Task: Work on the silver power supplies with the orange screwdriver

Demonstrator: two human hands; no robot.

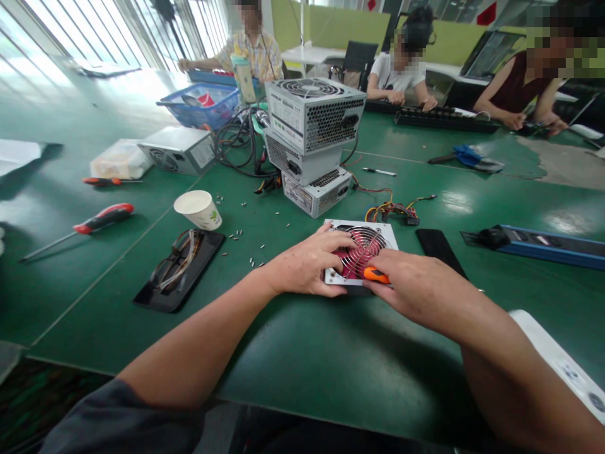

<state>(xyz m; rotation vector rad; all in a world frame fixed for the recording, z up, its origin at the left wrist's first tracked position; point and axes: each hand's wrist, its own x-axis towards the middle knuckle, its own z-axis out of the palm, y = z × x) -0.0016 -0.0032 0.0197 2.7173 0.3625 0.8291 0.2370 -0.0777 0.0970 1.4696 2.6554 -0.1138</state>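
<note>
A metal power supply unit (387, 233) with a red fan under a round wire grille lies on the green table in front of me. My left hand (314, 261) grips its left side, fingers over the top face and thumb at the near edge. Wrapped in my right hand (411, 280) is a small orange-handled tool (375, 274), held over the unit's near right corner. The tool's tip is hidden. Just behind stand several stacked power supply units (314, 120), and coloured cables (394, 211) lie beside them.
A paper cup (198, 209), small metal pieces (239, 233), a black tray with glasses (177, 277) and a red-black screwdriver (106, 217) lie left. A black phone-like slab (439, 249) and a blue-edged strip (543, 246) lie right. Three people sit across the table.
</note>
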